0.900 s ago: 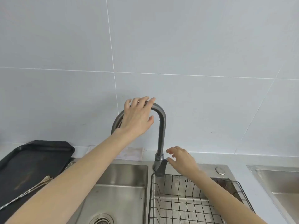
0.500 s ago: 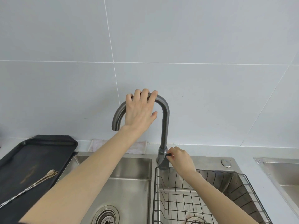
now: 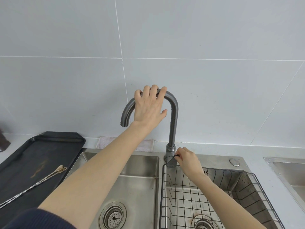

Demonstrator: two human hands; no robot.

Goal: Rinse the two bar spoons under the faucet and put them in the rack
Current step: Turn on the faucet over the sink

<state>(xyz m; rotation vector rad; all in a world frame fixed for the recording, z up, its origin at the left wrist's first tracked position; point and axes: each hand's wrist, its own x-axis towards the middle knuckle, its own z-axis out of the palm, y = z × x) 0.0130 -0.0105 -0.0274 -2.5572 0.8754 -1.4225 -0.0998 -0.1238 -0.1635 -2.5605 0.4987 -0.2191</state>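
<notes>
Left hand [image 3: 149, 107] grasps the faucet [image 3: 173, 123] arch; right hand [image 3: 187, 158] pinches its base lever. Two bar spoons [image 3: 49, 175] lie at the black tray's [image 3: 49, 139] right edge.

Brushed grey metal faucet [image 3: 173, 123]; satin stainless-steel sink [image 3: 137, 182]; thin black wire rack [image 3: 186, 195]; matt black tray [image 3: 33, 154]; polished, twisted-metal bar spoons [image 3: 47, 176]; pale cloth [image 3: 146, 145]; smooth tiles [image 3: 214, 96].

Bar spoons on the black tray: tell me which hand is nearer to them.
Left. The left hand grips the faucet arch, right of and above the bar spoons. The right hand pinches the faucet handle farther right.
</notes>
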